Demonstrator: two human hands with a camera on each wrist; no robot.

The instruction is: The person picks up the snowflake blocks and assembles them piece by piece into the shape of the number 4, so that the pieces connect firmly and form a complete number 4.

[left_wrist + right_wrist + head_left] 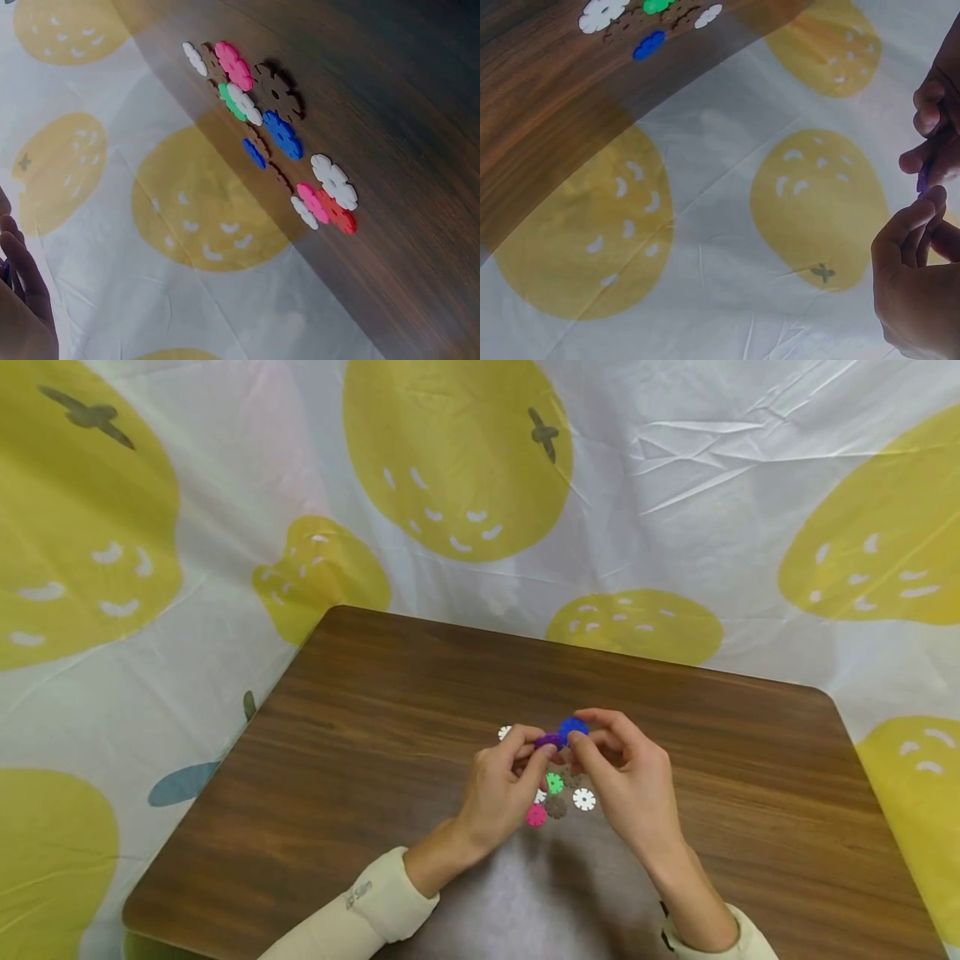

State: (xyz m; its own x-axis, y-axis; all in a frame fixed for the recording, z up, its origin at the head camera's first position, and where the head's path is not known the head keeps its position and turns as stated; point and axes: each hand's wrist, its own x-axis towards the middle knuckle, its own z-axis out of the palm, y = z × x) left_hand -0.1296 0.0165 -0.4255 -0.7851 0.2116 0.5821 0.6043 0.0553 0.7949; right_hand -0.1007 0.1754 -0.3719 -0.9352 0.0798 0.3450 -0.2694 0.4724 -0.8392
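Above the wooden table [420, 710], the left hand [501, 785] pinches a purple snowflake disc [548, 741] and the right hand [628, 772] pinches a blue snowflake disc [573, 727] — edges touching. Misaligned slots (small, shallow) could let one slip onto the loose discs [558, 797] below.

The head view is bright and even, with soft light from above. A pale shiny patch of glare sits on the desk [525, 893] near the front edge. Shadows under the hands are faint. The sheet [712, 485] behind bends a little at the picture edges. Both wrist views are dimmer. The fingers [919, 225] close to the right wrist camera look dark and maybe blurry.
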